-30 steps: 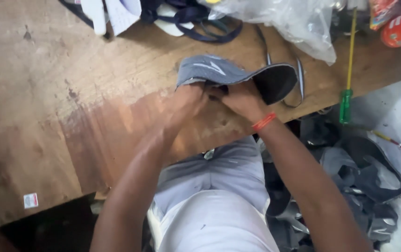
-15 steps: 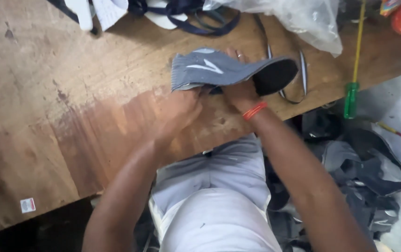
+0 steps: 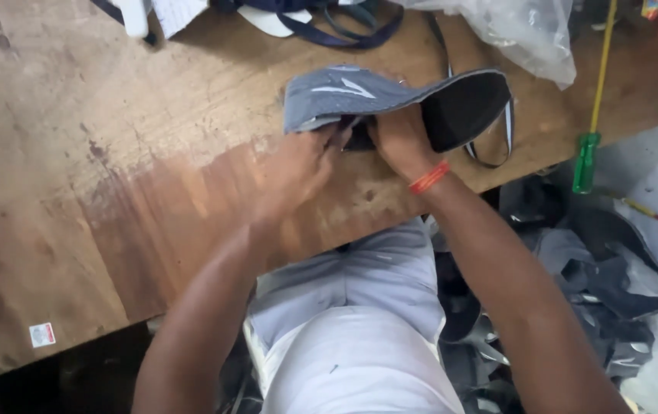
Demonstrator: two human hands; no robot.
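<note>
A shoe upper (image 3: 344,96) lies on the workbench (image 3: 114,153), near its front edge, with both hands at its near side: the left hand (image 3: 298,165) at its left half, the right hand (image 3: 402,138) under its middle. Just right of the shoe upper a strap loop (image 3: 507,130) rests on the bench. Behind the shoe upper lie a bundle of straps (image 3: 329,19) and, further right, a plastic bag (image 3: 520,31). A screwdriver (image 3: 593,115) lies well right of the shoe upper, overhanging the bench edge.
</note>
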